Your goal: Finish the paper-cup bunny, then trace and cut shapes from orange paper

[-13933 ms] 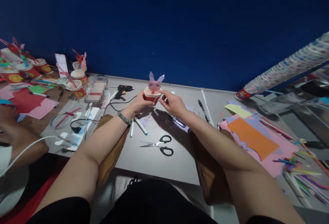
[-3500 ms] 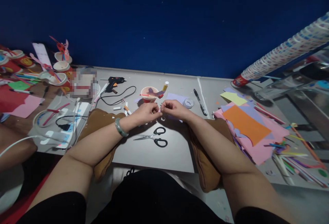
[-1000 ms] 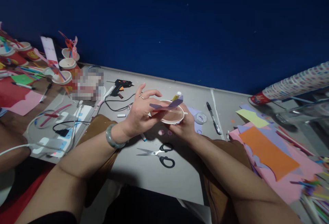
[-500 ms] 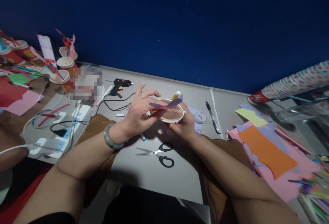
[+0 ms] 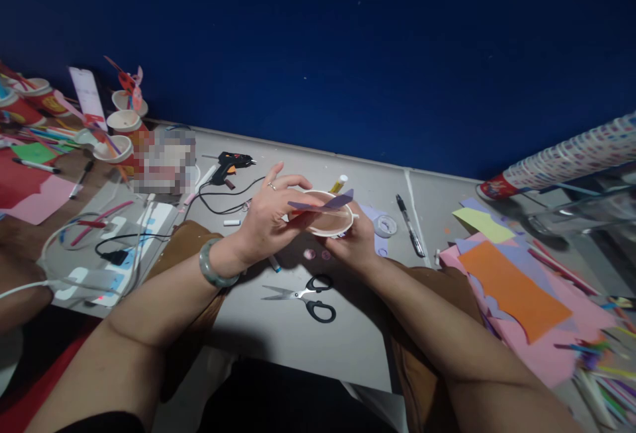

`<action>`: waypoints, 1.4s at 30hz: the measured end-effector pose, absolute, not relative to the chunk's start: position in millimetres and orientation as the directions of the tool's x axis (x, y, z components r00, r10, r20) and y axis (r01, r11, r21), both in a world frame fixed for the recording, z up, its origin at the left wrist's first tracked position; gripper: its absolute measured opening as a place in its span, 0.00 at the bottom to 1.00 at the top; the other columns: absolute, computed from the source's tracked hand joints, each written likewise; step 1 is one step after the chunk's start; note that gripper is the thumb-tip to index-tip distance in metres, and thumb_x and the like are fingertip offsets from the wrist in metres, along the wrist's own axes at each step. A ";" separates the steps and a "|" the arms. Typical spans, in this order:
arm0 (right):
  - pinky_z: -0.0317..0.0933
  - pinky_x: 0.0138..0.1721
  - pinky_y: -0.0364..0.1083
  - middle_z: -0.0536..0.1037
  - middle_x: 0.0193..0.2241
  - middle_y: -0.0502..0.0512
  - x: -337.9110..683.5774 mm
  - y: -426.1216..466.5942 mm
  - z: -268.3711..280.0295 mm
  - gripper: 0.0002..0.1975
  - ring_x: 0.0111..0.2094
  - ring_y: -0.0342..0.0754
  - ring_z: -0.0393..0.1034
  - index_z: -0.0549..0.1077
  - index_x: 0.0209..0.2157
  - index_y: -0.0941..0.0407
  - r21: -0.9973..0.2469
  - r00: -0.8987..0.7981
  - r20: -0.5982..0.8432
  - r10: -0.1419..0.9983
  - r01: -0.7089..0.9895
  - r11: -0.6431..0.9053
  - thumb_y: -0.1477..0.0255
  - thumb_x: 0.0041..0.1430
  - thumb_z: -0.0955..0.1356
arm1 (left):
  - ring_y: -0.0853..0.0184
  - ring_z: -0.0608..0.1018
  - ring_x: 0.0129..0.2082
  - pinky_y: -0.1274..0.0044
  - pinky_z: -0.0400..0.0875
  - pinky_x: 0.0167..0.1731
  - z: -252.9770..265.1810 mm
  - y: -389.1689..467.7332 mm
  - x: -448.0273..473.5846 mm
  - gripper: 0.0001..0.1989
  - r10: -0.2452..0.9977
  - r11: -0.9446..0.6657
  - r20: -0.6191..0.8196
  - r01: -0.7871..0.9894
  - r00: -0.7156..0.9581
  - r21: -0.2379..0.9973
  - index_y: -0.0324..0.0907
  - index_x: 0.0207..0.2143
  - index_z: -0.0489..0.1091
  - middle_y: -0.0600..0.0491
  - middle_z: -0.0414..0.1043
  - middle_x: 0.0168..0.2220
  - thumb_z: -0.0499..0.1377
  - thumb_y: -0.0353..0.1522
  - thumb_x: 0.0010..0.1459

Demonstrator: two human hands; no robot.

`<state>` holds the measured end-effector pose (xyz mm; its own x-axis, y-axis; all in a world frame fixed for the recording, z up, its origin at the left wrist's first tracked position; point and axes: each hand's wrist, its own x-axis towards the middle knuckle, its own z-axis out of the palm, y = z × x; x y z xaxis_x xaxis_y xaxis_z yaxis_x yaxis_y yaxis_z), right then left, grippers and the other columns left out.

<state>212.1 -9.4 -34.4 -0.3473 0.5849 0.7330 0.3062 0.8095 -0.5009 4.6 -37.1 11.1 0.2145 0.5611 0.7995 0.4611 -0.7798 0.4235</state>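
While the left hand [image 5: 268, 218] pinches the purple paper ears [image 5: 322, 204] over the cup's mouth, spare fingers fanned, the right hand [image 5: 354, 242] cradles the paper cup [image 5: 328, 222] from beneath, above the table [image 5: 293, 327]. A slack pinch could let the ears slip crooked. Half a second ago everything sat almost identically; only the view has drifted.
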 end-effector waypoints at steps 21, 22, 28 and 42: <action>0.77 0.48 0.54 0.82 0.50 0.60 203.6 -21.0 -41.3 0.22 0.50 0.57 0.79 0.76 0.52 0.51 -0.787 -0.319 0.511 0.798 0.199 0.584 0.68 0.55 0.77 | 0.70 0.82 0.32 0.55 0.60 0.71 24.2 -39.0 2.3 0.16 0.832 -0.544 0.491 0.547 0.257 0.636 0.51 0.45 0.84 0.59 0.84 0.35 0.62 0.26 0.60; 0.77 0.46 0.54 0.81 0.50 0.60 202.6 -21.6 -41.9 0.22 0.49 0.56 0.79 0.76 0.52 0.52 -0.803 -0.317 0.495 0.809 0.191 0.565 0.68 0.55 0.77 | 0.70 0.80 0.30 0.55 0.61 0.70 24.0 -38.2 2.4 0.15 0.844 -0.527 0.479 0.548 0.243 0.650 0.50 0.44 0.84 0.60 0.83 0.33 0.62 0.26 0.59; 0.78 0.44 0.54 0.81 0.45 0.58 197.9 -24.3 -45.3 0.21 0.46 0.55 0.78 0.76 0.48 0.52 -0.864 -0.310 0.403 0.861 0.182 0.470 0.67 0.53 0.77 | 0.66 0.80 0.32 0.56 0.69 0.64 26.8 -33.2 0.4 0.09 0.912 -0.406 0.361 0.569 0.198 0.715 0.46 0.36 0.84 0.57 0.82 0.29 0.63 0.28 0.56; 0.79 0.42 0.55 0.81 0.40 0.55 199.3 -9.1 -43.4 0.20 0.39 0.53 0.78 0.74 0.44 0.53 -0.863 -0.366 0.342 0.865 0.241 0.443 0.63 0.50 0.77 | 0.62 0.84 0.35 0.70 0.79 0.41 12.4 -17.6 -5.3 0.09 0.955 -0.295 0.259 0.415 0.144 0.861 0.41 0.38 0.83 0.50 0.84 0.36 0.67 0.33 0.54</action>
<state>199.3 -9.1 -43.4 -0.3662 0.8653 0.3422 0.2412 0.4434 -0.8632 -5.3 -17.6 12.4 0.1438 0.9552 0.2585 0.4150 -0.2954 0.8605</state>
